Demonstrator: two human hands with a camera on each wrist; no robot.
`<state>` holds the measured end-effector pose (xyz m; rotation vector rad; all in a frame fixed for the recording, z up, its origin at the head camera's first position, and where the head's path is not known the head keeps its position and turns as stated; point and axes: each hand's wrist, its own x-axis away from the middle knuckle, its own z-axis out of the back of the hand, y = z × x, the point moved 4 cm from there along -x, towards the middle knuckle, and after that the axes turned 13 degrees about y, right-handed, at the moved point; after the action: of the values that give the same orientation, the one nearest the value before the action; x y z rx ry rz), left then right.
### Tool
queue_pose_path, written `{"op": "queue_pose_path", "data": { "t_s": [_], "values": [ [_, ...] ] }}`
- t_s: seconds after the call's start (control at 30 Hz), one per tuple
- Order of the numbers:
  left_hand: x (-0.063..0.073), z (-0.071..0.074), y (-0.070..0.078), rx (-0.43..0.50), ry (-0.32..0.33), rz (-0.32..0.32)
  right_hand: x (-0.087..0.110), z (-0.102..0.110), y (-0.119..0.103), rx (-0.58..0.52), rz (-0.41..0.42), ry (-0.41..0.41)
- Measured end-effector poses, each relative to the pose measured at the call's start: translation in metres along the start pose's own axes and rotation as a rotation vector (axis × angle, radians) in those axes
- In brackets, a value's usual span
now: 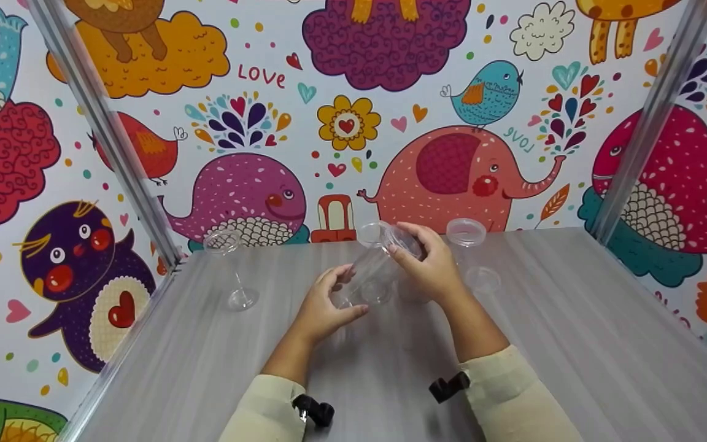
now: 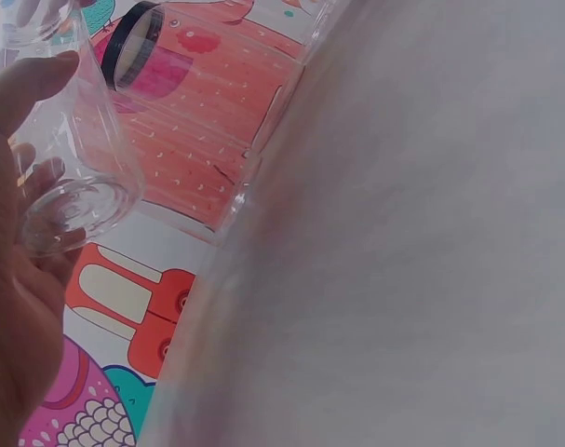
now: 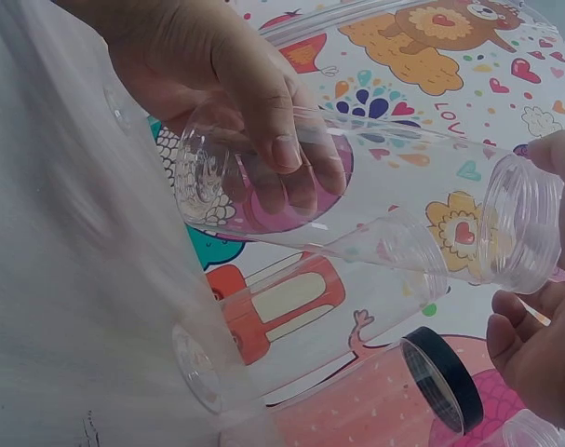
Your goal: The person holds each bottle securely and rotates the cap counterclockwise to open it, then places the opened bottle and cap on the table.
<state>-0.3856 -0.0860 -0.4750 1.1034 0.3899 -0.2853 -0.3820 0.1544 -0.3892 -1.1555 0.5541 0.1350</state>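
Note:
A clear plastic jar (image 1: 368, 270) is held tilted above the table, its threaded neck up toward the right. Near its base, my left hand (image 1: 328, 310) holds the body, with the thumb on one side and the fingers seen through the wall in the right wrist view. At the other end my right hand (image 1: 432, 265) grips the neck between thumb and fingers. The jar's round base (image 2: 82, 214) shows in the left wrist view. Just behind it stands another clear jar (image 3: 329, 312), partly covered by the held one.
A jar with a black ring at its mouth (image 3: 442, 380) stands beside the one behind. Further clear jars stand at left (image 1: 223, 242) and right (image 1: 466, 233) on the grey wood-look table (image 1: 200, 368). Printed wall panels (image 1: 341, 61) with metal posts (image 1: 114, 141) enclose it.

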Motion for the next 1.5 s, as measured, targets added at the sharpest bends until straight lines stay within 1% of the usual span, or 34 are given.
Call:
{"op": "queue_pose_path", "data": {
  "t_s": [0.27, 0.37, 0.5, 0.67, 0.73, 0.93, 1.07, 1.23, 1.33, 1.4, 1.5],
  "values": [
    [-0.001, 0.002, -0.001, 0.023, 0.021, 0.026, -0.001, 0.001, 0.001, -0.136, -0.005, 0.013],
    [-0.001, 0.003, -0.001, 0.058, 0.032, 0.034, -0.002, 0.001, 0.001, -0.145, -0.006, 0.025],
    [-0.003, 0.006, -0.002, 0.127, 0.065, 0.057, -0.003, 0.002, 0.001, -0.144, -0.016, 0.035],
    [-0.004, 0.009, -0.005, 0.182, 0.12, 0.068, -0.004, 0.003, 0.003, -0.161, -0.017, 0.049],
    [-0.005, 0.01, -0.007, 0.193, 0.144, 0.06, -0.003, 0.003, 0.003, -0.166, -0.013, 0.054],
    [-0.008, 0.016, -0.012, 0.217, 0.226, 0.071, -0.003, 0.005, 0.004, -0.168, -0.012, 0.062],
    [-0.01, 0.024, -0.021, 0.211, 0.295, 0.087, -0.003, 0.005, 0.004, -0.196, -0.019, 0.063],
    [-0.013, 0.033, -0.031, 0.23, 0.377, 0.107, -0.002, 0.005, 0.005, -0.238, -0.024, 0.063],
    [-0.014, 0.038, -0.035, 0.216, 0.417, 0.118, -0.002, 0.006, 0.005, -0.26, -0.007, 0.072],
    [-0.015, 0.041, -0.038, 0.196, 0.439, 0.128, -0.002, 0.007, 0.004, -0.297, 0.006, 0.079],
    [-0.016, 0.045, -0.043, 0.159, 0.469, 0.152, -0.003, 0.01, 0.004, -0.355, 0.002, 0.083]
  ]
}}
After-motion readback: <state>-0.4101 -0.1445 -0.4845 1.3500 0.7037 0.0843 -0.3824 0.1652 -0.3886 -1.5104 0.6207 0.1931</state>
